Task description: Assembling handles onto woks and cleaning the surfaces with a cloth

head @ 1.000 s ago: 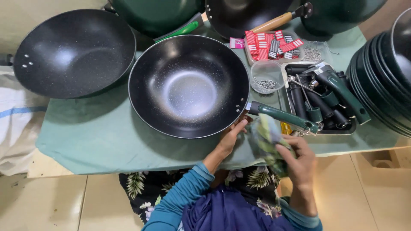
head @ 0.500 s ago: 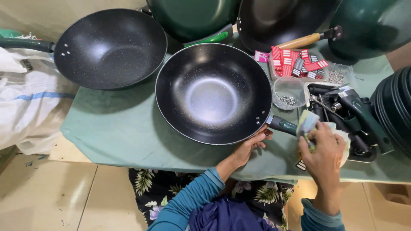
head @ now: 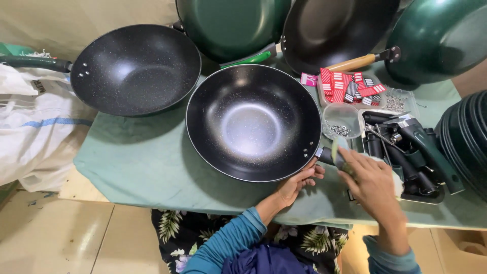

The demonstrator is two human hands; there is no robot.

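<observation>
A black speckled wok sits in the middle of the table on a green cloth. My left hand grips the wok's rim at the near right, beside the rivets. My right hand presses a pale green cloth around the wok's handle, which is mostly covered by it.
A second black wok lies at the left. Dark green woks lean at the back. Red packets, a clear tub of screws and a tray of black handles sit right. Stacked pans fill the right edge; a white sack hangs left.
The view has swung left, so the wok sits further right in frame. My right hand has lowered the cloth from above the table edge onto the handle. My left hand stays on the rim.
</observation>
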